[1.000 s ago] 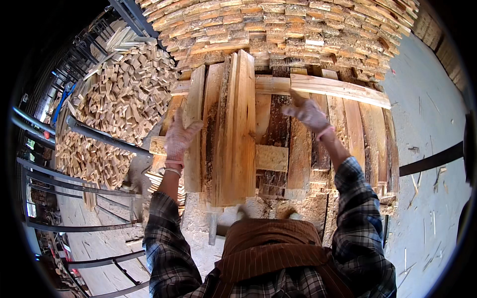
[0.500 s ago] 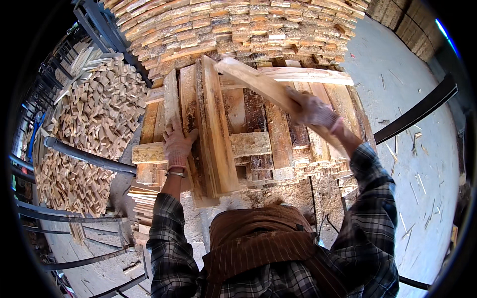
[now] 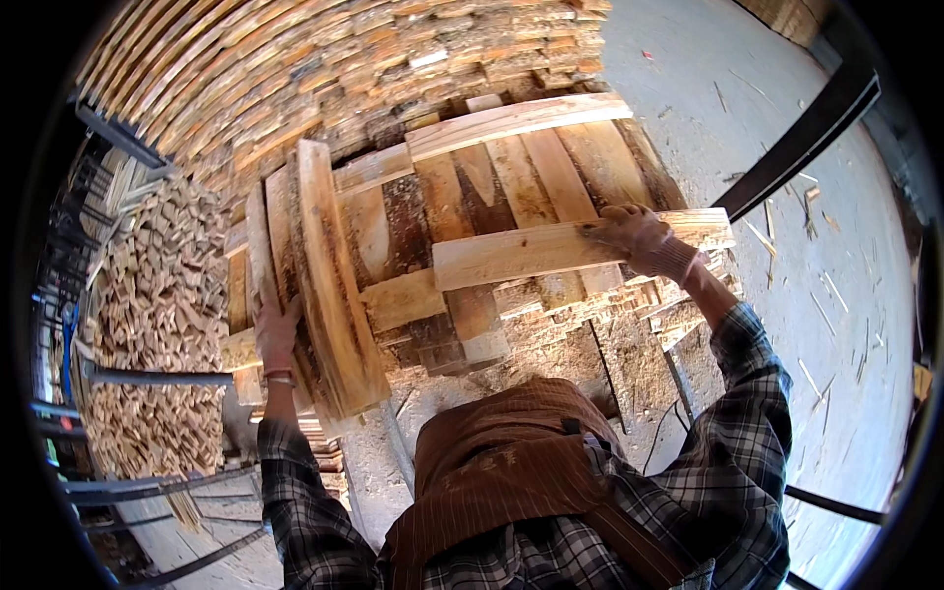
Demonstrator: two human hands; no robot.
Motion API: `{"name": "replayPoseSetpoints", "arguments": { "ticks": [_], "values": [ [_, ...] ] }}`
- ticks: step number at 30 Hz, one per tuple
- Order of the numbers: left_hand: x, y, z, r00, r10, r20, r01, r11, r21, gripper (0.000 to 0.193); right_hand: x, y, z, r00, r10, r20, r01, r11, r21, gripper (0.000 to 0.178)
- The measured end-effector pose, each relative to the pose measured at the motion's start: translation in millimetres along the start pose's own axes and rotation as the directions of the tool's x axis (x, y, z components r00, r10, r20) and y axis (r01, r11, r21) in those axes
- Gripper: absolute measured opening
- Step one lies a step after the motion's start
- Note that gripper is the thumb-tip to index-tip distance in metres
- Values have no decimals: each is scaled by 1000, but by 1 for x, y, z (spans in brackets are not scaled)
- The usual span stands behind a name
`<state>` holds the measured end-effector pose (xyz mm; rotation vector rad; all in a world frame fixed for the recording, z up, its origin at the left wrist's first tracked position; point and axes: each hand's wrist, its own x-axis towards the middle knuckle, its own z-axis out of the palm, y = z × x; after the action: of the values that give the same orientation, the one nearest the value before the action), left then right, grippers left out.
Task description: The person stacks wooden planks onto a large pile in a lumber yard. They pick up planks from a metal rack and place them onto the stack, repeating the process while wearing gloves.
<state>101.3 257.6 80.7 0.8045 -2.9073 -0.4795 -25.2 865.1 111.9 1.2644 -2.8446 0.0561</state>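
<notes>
Both my hands wear pale work gloves. My right hand (image 3: 639, 239) is closed over a light wooden board (image 3: 531, 254), which lies crosswise over the near part of a layer of side-by-side boards (image 3: 501, 182). Its left end meets a shorter cross board (image 3: 403, 300). My left hand (image 3: 277, 336) lies on the left boards, thumb apart from the fingers, touching the side of a few boards placed lengthwise. The uppermost of these is a long yellowish board (image 3: 334, 285). Along the far side runs another light cross board (image 3: 516, 126).
A tall stack of boards (image 3: 393, 74) rises behind. At left lies a heap of short wood offcuts (image 3: 157, 285), with a dark metal bar (image 3: 157, 377) in front. A black metal post (image 3: 811, 143) slants at right. Wood splinters lie on the grey floor (image 3: 836, 305).
My right hand has brought the board down from a slanted, raised position to lie crosswise on the near side. The view has turned, and my left hand still rests at the left boards.
</notes>
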Motion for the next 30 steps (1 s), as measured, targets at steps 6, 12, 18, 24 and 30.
{"name": "replayPoseSetpoints", "arguments": {
  "ticks": [6, 12, 18, 24, 30],
  "values": [
    [-2, 31, 5, 993, 113, -25, -114, 991, -64, 75, -18, 43, 57, 990, 77, 121, -135, 783, 607, 51],
    [-2, 5, 3, 985, 162, -57, -168, 979, -118, 76, -2, 32, 40, 991, 80, 105, -58, 978, -201, 54],
    [-6, 2, 16, 992, 88, -94, -81, 994, 74, 86, 18, 12, 26, 984, 35, 174, -43, 998, 38, 74],
    [-14, 30, -20, 999, -34, 27, 32, 997, 66, 106, 217, -126, 18, 828, 116, -549, -22, 984, 175, 79],
    [-17, 40, -21, 987, -151, 47, 147, 986, 73, 107, 325, -287, -19, 941, 204, 270, -336, 480, 810, 84]
  ]
}}
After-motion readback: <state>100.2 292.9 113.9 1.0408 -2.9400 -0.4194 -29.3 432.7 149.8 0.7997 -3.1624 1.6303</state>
